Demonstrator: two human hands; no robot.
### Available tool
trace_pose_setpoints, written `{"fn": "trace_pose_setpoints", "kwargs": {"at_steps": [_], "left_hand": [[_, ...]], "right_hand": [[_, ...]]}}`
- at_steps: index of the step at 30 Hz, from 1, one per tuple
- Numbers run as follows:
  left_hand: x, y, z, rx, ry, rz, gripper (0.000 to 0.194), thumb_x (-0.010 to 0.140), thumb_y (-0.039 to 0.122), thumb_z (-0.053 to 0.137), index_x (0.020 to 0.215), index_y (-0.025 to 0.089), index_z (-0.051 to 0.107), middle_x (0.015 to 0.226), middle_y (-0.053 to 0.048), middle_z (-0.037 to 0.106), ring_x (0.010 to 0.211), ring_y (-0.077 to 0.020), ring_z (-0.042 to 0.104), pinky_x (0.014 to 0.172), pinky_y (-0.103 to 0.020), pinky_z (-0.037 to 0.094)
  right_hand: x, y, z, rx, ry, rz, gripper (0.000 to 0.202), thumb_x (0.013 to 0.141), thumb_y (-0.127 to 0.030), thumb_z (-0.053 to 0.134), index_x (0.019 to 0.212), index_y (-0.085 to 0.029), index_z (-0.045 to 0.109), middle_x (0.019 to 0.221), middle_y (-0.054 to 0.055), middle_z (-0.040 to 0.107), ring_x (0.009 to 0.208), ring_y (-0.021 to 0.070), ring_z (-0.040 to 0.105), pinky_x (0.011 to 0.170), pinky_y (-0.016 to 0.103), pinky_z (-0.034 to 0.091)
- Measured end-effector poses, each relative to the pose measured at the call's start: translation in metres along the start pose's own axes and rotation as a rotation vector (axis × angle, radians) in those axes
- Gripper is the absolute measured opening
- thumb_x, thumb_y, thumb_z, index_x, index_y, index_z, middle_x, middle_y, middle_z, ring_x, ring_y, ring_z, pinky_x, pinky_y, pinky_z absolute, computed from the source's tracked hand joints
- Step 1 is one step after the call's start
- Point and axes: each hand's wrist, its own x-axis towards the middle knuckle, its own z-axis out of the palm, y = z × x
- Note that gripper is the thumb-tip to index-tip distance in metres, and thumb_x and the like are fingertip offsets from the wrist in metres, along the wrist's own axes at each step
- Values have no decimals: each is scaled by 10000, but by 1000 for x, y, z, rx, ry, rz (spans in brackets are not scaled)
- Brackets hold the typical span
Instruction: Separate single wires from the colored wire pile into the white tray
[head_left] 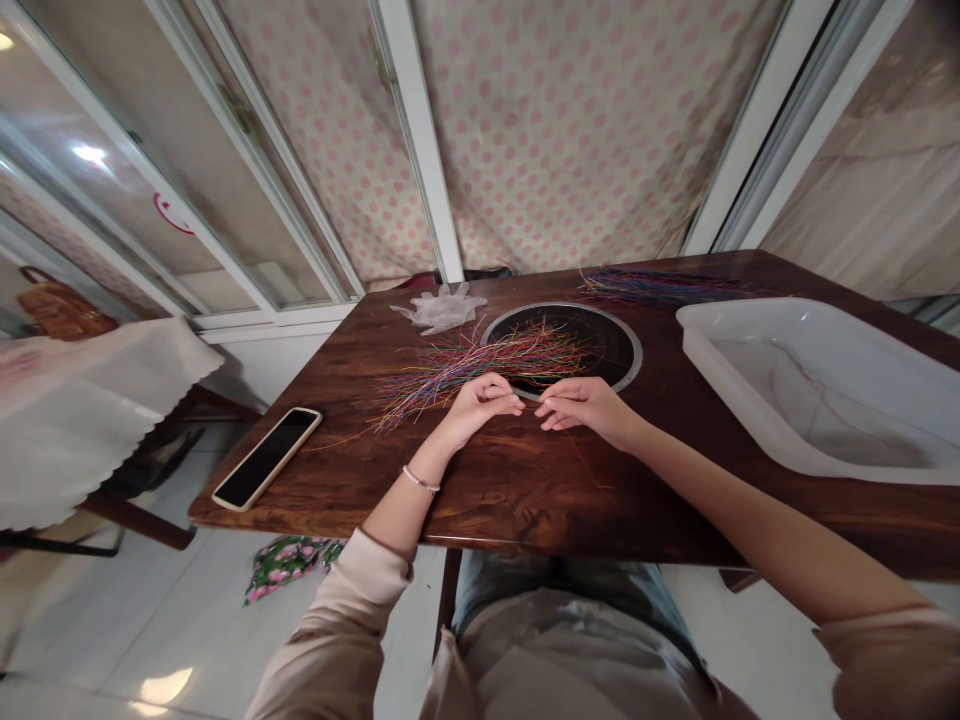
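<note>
Left hand (486, 398) and right hand (585, 405) have fingertips pinched together, contents indiscernible, between thin multicoloured strands (480, 366) and brown wooden table's (517, 500) front edge; light, steady grip advisable.

The left hand (487, 399), its forearm angled toward one o'clock, and the right hand (583, 405), its forearm toward ten, face each other with pinched fingertips apart.

No lettering, brand or number is legible. The sole sign-like feature is a pink curved mark (174, 213), resembling part of a round emblem, on a glass panel (202, 235) of the white-framed partition at left; its full design is too small to make out.
</note>
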Motion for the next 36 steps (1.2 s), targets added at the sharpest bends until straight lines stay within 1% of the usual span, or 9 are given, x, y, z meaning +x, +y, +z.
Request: {"fn": "trace_pose_setpoints", "kwargs": {"at_steps": [4, 9, 13, 15, 17, 19, 22, 28, 36], "left_hand": [[1, -3, 6, 137, 18, 103, 239, 689, 337, 756, 766, 129, 666, 768, -59, 711, 714, -152, 650, 719, -292, 500], [-1, 0, 14, 311, 36, 256, 107, 687, 236, 762, 731, 160, 700, 769, -54, 714, 764, -168, 632, 823, -332, 464], [-4, -3, 18, 418, 48, 352, 93, 744, 203, 702, 810, 151, 662, 781, -51, 695, 730, -153, 634, 746, -294, 497], [-4, -5, 20, 424, 66, 361, 128, 752, 185, 684, 862, 146, 633, 775, -42, 675, 713, -141, 628, 720, -270, 503], [-5, -6, 22, 441, 92, 373, 116, 779, 173, 643, 888, 147, 613, 775, -35, 660, 715, -131, 621, 723, -259, 500], [-6, -6, 23, 456, 122, 381, 84, 826, 168, 571, 903, 150, 601, 794, -38, 656, 733, -126, 618, 733, -253, 495], [-7, -3, 24, 470, 147, 374, 116, 868, 180, 498, 929, 149, 591, 794, -43, 656, 722, -119, 614, 715, -245, 490], [-8, -3, 27, 503, 100, 337, 131, 790, 258, 629, 855, 145, 617, 662, -8, 623, 600, -110, 575, 612, -220, 469], [-8, -7, 26, 545, 122, 309, 98, 817, 216, 581, 835, 162, 661, 662, -1, 640, 567, -98, 538, 592, -208, 450]], "right_hand": [[1, 2, 0, -58, 19, -47, 329, 612, -394, 777, 789, -141, 663, 751, 73, 739, 600, 170, 710, 592, 260, 593], [3, 8, 2, -122, 34, -133, 371, 621, -470, 743, 768, -140, 660, 719, 80, 732, 589, 194, 711, 576, 289, 603], [3, 11, 4, -167, 81, -199, 379, 630, -496, 726, 745, -144, 651, 722, 79, 726, 589, 198, 710, 575, 295, 607], [2, 12, 5, -201, 118, -238, 366, 647, -493, 714, 747, -147, 647, 738, 81, 723, 602, 200, 712, 577, 292, 607], [1, 14, 6, -241, 149, -274, 347, 672, -483, 695, 753, -150, 648, 751, 82, 719, 616, 202, 714, 584, 288, 608], [1, 16, 8, -282, 168, -303, 327, 694, -472, 674, 757, -152, 650, 759, 81, 716, 623, 205, 716, 591, 289, 608], [0, 19, 9, -337, 178, -336, 299, 719, -453, 644, 755, -157, 648, 753, 76, 714, 618, 210, 716, 592, 299, 610], [-1, 21, 10, -434, 176, -386, 230, 754, -402, 601, 727, -180, 656, 705, 53, 709, 629, 222, 717, 620, 330, 610], [0, 21, 7, -517, 188, -418, 203, 799, -352, 556, 735, -195, 667, 689, 39, 709, 633, 211, 717, 603, 302, 594]]}}
